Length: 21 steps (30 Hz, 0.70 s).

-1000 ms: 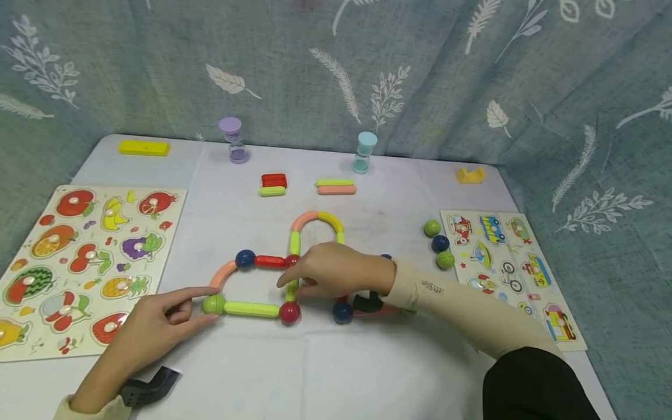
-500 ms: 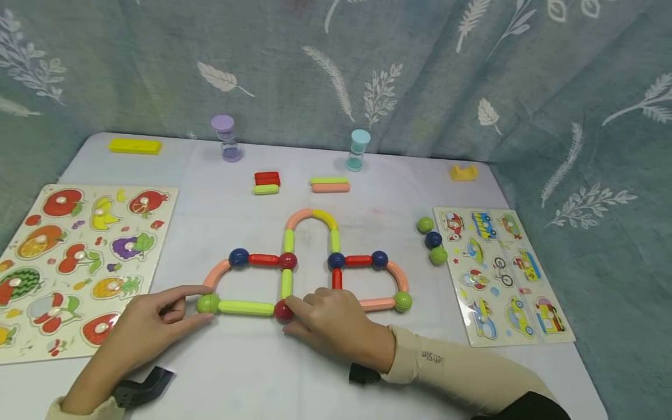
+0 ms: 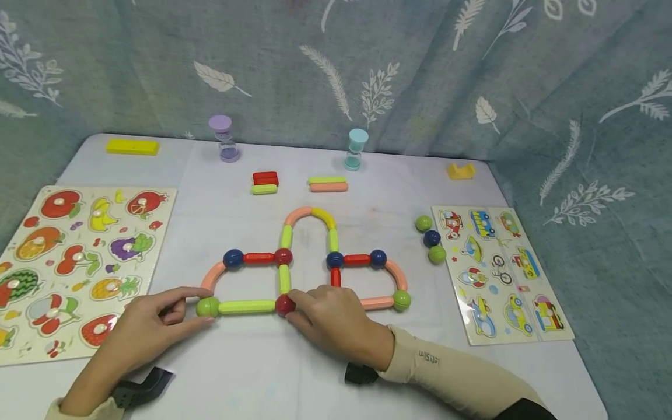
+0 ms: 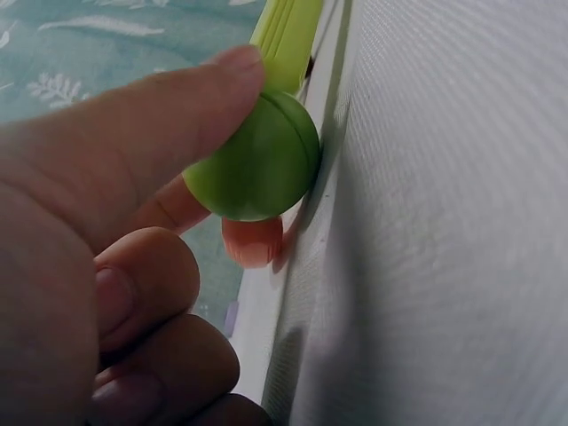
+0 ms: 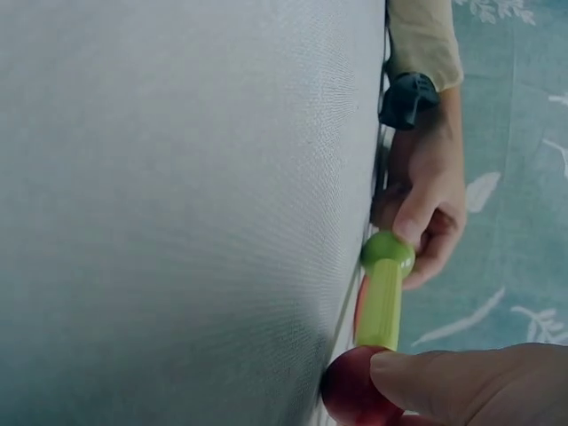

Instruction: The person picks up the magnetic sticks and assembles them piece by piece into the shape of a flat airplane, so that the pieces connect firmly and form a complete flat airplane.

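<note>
1. Right now both hands are busy along the near left edge of a flat figure of balls and rods (image 3: 284,271), which lies mid-way across the white table (image 3: 252,367).

2. The left hand (image 3: 149,324) pinches the left green ball (image 3: 207,307) between thumb and forefinger, its other fingers curled in.

3. The right hand (image 3: 336,324) pinches the lower red ball (image 3: 284,305) with thumb and forefinger.

4. Between those two balls runs a long lime rod (image 3: 247,307), touching both. Above, a curved peach rod (image 3: 212,275) climbs to a blue ball (image 3: 233,259), and a short lime rod (image 3: 284,280) rises from the lower red ball. So the left loop looks closed to me.

5. I judge the step in hand to be setting and steadying this lower corner, not adding a new piece.

6. Whatever move follows calls, I think, for a gentle release, so that neither ball rolls or pulls its rods askew. The right hand hides the right loop's near inner corner, so I cannot tell how that joint sits.

7. Three loose balls (image 3: 431,238) wait beside the vehicle puzzle (image 3: 499,274).
</note>
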### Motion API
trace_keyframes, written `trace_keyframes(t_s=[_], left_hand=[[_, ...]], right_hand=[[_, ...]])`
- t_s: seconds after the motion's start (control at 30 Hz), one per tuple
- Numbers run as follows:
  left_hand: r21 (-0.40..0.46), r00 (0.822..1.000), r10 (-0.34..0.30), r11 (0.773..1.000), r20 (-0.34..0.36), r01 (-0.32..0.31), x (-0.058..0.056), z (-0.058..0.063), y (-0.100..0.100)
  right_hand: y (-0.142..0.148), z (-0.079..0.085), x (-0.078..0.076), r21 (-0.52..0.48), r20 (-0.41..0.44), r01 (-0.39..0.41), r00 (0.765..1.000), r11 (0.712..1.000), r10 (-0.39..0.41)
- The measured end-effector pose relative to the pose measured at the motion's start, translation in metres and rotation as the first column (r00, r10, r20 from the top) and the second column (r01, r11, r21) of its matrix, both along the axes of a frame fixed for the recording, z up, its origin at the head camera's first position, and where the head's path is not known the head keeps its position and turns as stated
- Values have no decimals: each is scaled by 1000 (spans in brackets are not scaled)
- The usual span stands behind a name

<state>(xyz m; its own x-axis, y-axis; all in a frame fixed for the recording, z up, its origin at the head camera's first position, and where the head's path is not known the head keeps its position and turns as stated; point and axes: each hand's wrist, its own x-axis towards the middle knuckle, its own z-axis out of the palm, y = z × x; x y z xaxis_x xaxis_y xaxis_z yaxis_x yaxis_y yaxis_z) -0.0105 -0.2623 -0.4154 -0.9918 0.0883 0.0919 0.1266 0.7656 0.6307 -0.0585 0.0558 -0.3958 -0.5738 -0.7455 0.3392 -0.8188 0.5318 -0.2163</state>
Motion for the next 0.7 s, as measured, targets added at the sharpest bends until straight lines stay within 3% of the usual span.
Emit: trace_keyframes(t_s=[0.3, 0.7], left_hand=[[23, 1000, 19, 1000, -23, -18, 1, 1, 0], [19, 1000, 21, 1000, 1, -21, 2, 3, 1]], right_hand=[[-2, -1, 1, -3, 17, -26, 1000, 1000, 26], [0, 0, 3, -11, 23, -38, 999, 999, 39]])
